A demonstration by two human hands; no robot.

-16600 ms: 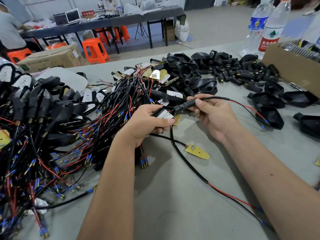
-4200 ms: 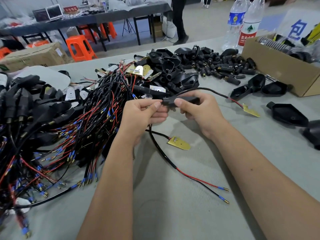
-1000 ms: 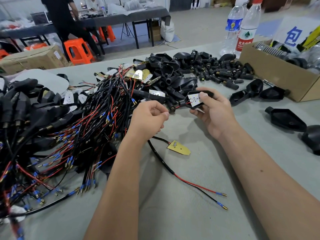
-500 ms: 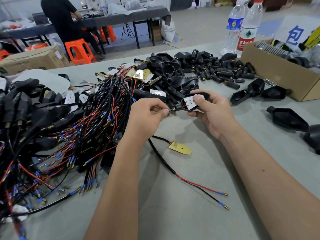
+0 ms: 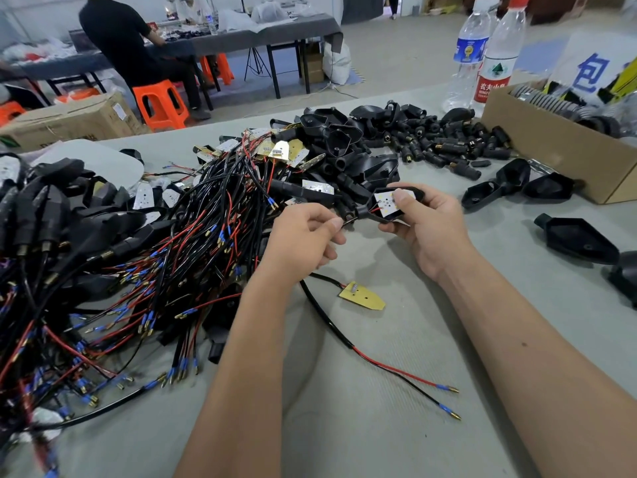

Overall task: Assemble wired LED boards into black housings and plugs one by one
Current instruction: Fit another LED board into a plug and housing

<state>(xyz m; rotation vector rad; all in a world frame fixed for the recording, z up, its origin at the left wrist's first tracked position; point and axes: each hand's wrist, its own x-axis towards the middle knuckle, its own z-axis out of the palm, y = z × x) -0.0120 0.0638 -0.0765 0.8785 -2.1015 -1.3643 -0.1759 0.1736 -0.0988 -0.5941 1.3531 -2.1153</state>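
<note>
My right hand (image 5: 427, 229) holds a black housing (image 5: 377, 210) with a white LED board (image 5: 389, 203) lying in it, thumb pressing on the board. My left hand (image 5: 303, 243) pinches the wire where it leaves the housing's neck. A loose wired LED board (image 5: 362, 296), yellow side up, lies on the table below my hands, its black cable (image 5: 327, 322) ending in red and black leads. Empty black housings (image 5: 344, 139) and black plugs (image 5: 444, 146) are piled beyond my hands.
A big tangle of wired boards and finished units (image 5: 103, 257) covers the left of the grey table (image 5: 344, 426). A cardboard box (image 5: 558, 150) and two water bottles (image 5: 482, 56) stand at the right. More housings (image 5: 579, 236) lie right. A person sits at a far table.
The housing with the board in it has stayed in my right hand, shifting slightly. My left hand keeps its pinch on the wire at the neck. The seated person in the background has shifted.
</note>
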